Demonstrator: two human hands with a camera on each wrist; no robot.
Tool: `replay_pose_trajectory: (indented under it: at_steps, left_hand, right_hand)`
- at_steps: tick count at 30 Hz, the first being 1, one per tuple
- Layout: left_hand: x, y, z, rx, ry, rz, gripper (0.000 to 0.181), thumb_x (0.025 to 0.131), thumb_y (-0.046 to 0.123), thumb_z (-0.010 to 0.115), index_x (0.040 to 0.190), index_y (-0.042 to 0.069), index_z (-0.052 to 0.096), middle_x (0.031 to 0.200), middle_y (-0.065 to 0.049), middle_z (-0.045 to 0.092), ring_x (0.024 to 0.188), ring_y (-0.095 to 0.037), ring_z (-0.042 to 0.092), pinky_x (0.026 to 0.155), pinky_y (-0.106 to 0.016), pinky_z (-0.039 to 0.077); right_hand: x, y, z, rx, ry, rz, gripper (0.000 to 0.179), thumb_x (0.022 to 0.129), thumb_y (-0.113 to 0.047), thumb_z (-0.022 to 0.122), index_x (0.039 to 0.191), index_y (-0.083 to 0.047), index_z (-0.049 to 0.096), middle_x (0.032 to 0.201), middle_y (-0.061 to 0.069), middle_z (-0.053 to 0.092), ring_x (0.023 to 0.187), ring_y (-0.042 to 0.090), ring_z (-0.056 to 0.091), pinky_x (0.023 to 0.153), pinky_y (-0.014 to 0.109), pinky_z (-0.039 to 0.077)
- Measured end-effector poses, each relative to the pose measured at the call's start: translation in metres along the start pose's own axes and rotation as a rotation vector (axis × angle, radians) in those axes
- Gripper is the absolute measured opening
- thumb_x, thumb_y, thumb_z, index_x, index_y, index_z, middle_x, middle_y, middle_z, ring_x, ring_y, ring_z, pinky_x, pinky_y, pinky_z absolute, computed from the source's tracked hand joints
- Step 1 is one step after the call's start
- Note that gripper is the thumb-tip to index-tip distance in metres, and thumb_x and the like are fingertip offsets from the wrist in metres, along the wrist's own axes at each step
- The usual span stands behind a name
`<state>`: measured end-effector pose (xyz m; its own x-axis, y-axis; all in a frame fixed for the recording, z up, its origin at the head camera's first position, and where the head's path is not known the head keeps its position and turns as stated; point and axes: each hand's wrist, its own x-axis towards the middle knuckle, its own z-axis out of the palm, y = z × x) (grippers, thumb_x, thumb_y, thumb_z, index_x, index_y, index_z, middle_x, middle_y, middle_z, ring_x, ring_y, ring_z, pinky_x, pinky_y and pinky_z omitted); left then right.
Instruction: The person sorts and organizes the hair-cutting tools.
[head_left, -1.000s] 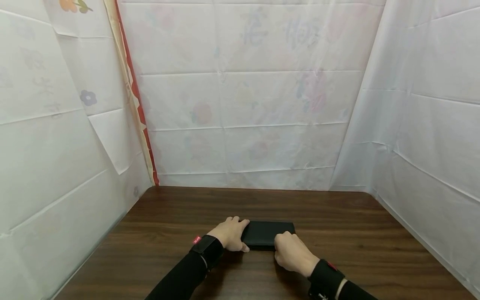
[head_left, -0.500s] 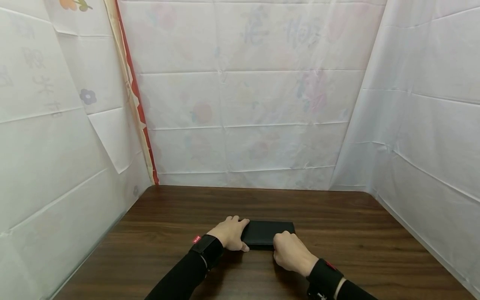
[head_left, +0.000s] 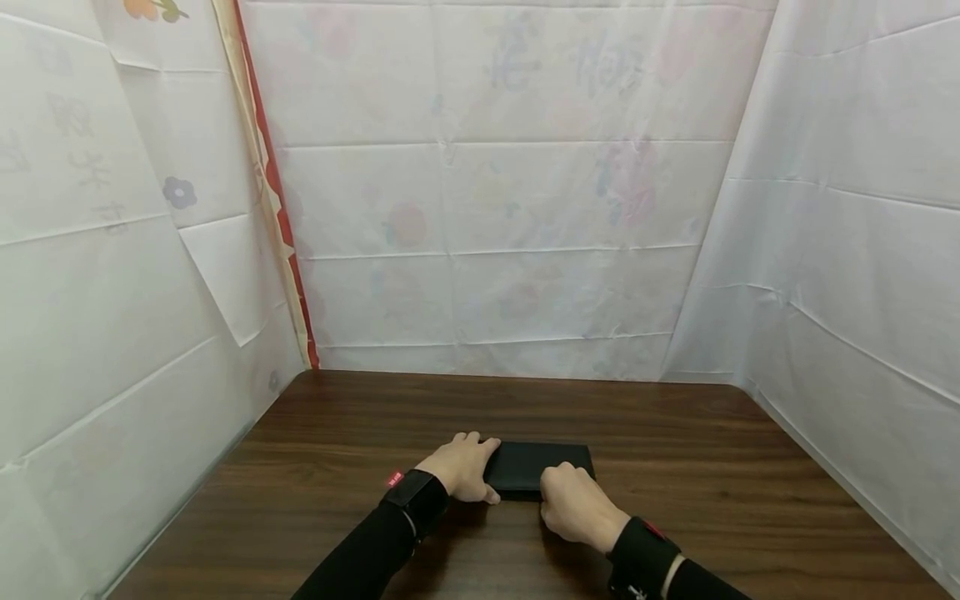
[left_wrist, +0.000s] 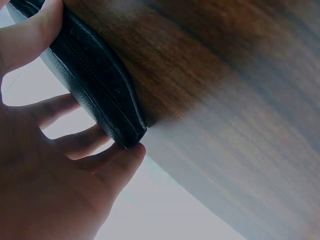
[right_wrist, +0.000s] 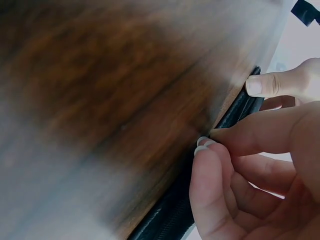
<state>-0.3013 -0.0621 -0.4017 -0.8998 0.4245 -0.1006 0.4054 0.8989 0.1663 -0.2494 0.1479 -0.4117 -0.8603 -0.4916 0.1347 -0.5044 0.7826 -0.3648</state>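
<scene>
A black zippered wallet [head_left: 534, 463] lies flat on the table. My left hand [head_left: 461, 468] grips its left end, thumb at the near side and fingers round the end. The left wrist view shows the zipper [left_wrist: 102, 82] running along the wallet's edge, with its teeth together at that end. At the near edge, the curled fingers and thumb of my right hand [head_left: 577, 504] pinch at the zipper line. Whatever small pull sits between those fingertips is hidden. In the right wrist view, wallet edge shows on both sides of this pinch.
The dark wood-grain table [head_left: 375, 417] spreads around the wallet. White printed sheets [head_left: 480, 200] hang behind it and along both sides, and a red and cream strip [head_left: 277, 200] runs down the back left corner.
My right hand has slid slightly left along the wallet's near edge, still pinching. The left hand and the wallet have stayed in place.
</scene>
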Motion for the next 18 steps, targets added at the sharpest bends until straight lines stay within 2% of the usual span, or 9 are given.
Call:
replay_pose_trajectory:
  at_steps: [18]
  left_hand:
    - [-0.0015,0.0001,-0.0006,0.005,0.022,0.021,0.082,0.083,0.044,0.083,0.152,0.016,0.048,0.145,-0.015,0.051,0.133,-0.035,0.047,0.101,-0.049,0.047]
  right_hand:
    - [0.0014,0.0017,-0.0002,0.038,-0.027,0.002,0.052,0.091,0.006,0.058,0.057,-0.024,0.033,0.046,-0.012,0.021,0.035,0.002,0.024,0.04,0.019,0.02]
